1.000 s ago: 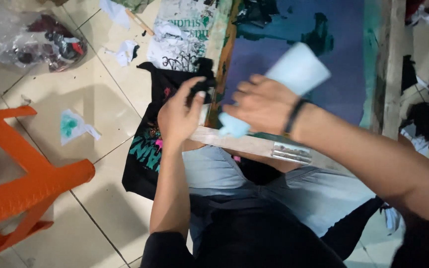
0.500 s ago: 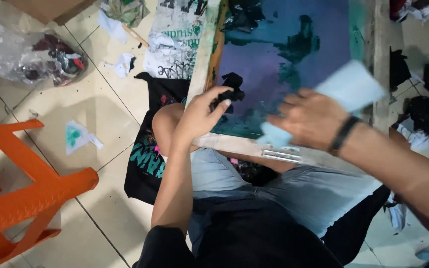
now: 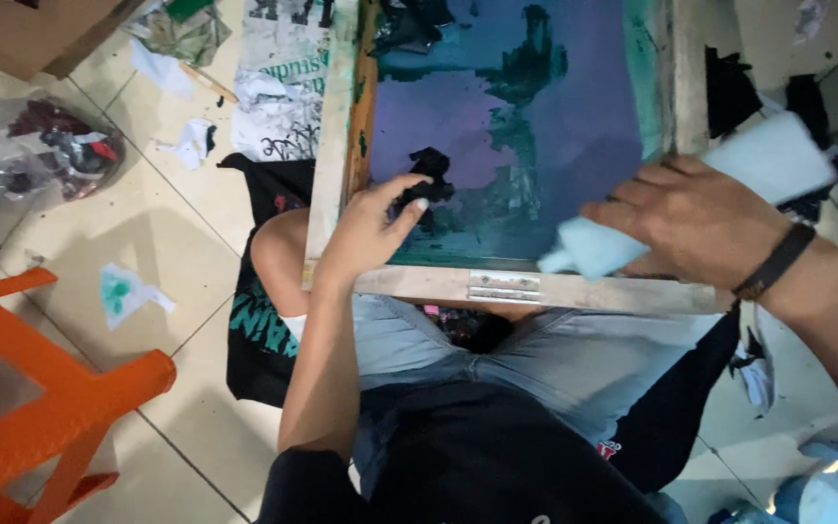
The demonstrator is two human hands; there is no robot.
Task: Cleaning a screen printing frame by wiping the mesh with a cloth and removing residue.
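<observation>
Orange stool (image 3: 41, 408) far left of screen frame (image 3: 506, 286), on floor. Left hand (image 3: 372, 225) pinching black rag (image 3: 426, 184) onto mesh inside frame, near its left rail. Right hand (image 3: 695, 218) wrapped round pale bottle (image 3: 720, 189), nozzle tipped over frame's bottom rail. Step looks like wiping/cleaning ink; next likely needs squirt near rag, then scrub w/ firm pressure.

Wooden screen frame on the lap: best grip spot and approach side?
Grip the wooden screen frame by its near rail, coming from the person's side. That bar is bare, straight and overhangs the knees. The left hand with a black rag works the mesh; the right hand holds a pale bottle.
</observation>
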